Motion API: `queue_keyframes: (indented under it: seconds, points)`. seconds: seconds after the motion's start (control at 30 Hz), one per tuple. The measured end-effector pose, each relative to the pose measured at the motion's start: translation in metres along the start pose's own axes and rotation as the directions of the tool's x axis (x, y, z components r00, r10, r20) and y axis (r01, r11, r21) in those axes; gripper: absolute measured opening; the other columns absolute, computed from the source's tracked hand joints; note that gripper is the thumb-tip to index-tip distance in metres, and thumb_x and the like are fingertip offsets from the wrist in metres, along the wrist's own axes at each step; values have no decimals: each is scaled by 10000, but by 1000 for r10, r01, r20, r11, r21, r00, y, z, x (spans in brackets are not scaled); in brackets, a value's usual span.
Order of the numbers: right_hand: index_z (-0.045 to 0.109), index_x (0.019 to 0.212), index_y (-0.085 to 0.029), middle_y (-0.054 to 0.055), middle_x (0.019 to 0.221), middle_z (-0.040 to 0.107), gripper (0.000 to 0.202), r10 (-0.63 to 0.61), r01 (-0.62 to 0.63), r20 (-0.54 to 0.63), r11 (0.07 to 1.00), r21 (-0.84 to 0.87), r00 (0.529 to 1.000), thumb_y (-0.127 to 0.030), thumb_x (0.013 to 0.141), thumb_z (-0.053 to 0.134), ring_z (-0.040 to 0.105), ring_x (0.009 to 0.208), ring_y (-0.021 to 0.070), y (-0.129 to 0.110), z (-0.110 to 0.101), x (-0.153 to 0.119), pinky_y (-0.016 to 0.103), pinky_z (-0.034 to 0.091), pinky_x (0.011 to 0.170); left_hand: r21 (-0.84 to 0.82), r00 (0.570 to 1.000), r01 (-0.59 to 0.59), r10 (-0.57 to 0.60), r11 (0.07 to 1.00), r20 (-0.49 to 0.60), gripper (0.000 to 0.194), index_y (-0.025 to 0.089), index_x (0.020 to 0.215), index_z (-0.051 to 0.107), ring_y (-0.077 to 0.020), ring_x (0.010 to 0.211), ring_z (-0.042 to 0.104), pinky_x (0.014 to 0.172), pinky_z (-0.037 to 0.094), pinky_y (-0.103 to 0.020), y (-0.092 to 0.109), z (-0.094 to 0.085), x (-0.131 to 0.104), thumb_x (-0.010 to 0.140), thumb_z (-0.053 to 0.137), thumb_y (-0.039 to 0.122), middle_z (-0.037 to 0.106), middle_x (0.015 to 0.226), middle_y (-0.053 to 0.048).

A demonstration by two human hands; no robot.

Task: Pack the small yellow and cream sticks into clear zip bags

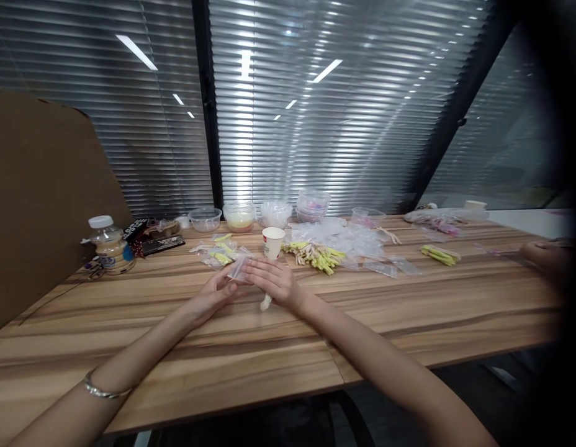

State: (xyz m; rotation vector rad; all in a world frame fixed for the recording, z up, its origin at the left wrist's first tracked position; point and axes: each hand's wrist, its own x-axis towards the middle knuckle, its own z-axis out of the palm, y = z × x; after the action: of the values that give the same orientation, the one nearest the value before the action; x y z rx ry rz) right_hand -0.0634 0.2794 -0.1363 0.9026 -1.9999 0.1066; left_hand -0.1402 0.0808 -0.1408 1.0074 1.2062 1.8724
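My left hand (217, 293) pinches a small clear plastic bag (239, 268) between thumb and fingers. From the other side my right hand (276, 284) reaches over, its fingertips at the bag's edge. A whitish, soft-looking end of a thin piece (266, 302) sticks out below my right palm; the rest of it is hidden by the hand. Just behind my hands stands a white paper cup (273, 242). To its right lies a pile of yellow-green and cream thin pieces (316, 256). Filled clear bags with yellow-green pieces (221, 253) lie behind my left hand.
A heap of clear bags (348, 239) spreads behind the pile. Several clear plastic tubs (240, 216) line the window side. At left are a bottle (110, 245) and a cardboard panel (46, 198). Another person's hand (546, 256) is at far right, near a yellow-green bundle (440, 254).
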Motion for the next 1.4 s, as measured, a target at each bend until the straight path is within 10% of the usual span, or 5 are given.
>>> queue_keyframes:
  seconds: [0.3, 0.47, 0.7, 1.03, 1.4]
  points:
    - [501, 1261, -161, 75, 1313, 528, 338, -78, 87, 124, 994, -65, 989, -143, 935, 413, 421, 1288, 158, -7, 2, 9, 371, 380, 1070, 95, 978, -107, 122, 990, -169, 592, 210, 1299, 438, -296, 1279, 400, 1046, 359, -446, 9, 4, 2, 767, 665, 334, 421, 1392, -116]
    - [512, 1230, -190, 75, 999, 679, 304, 164, -143, 209, 983, -115, 964, -235, 940, 431, 625, 941, 166, 0, 13, -2, 290, 474, 822, 556, 832, -139, 401, 820, -383, 565, 226, 1167, 463, -242, 1182, 471, 1004, 371, -373, 1, -16, 9, 666, 711, 310, 503, 1254, -82]
    - [445, 1211, -150, 97, 861, 663, 550, 734, -668, 207, 677, -309, 647, -583, 871, 416, 626, 713, 207, 1, 14, 0, 260, 408, 642, 960, 895, 129, 388, 248, -220, 492, 252, 1108, 523, -286, 1101, 420, 965, 310, -421, -6, -23, 7, 634, 654, 258, 525, 1092, -54]
    - [514, 1003, -158, 68, 832, 647, 196, 415, -348, 445, 909, -228, 793, -268, 932, 369, 586, 680, 166, -9, 18, 1, 246, 366, 595, 956, 921, 180, 301, 230, -246, 501, 259, 1125, 512, -289, 1119, 406, 943, 315, -399, -17, -38, 8, 641, 639, 262, 533, 1112, -50]
    - [543, 797, -167, 39, 725, 603, 206, 231, -224, 184, 973, -59, 955, -255, 929, 411, 550, 675, 129, -1, 20, -6, 233, 388, 623, 936, 911, 204, 295, 287, -289, 471, 252, 1075, 541, -300, 1113, 430, 919, 353, -403, -17, -41, 8, 615, 639, 235, 550, 1106, -58]
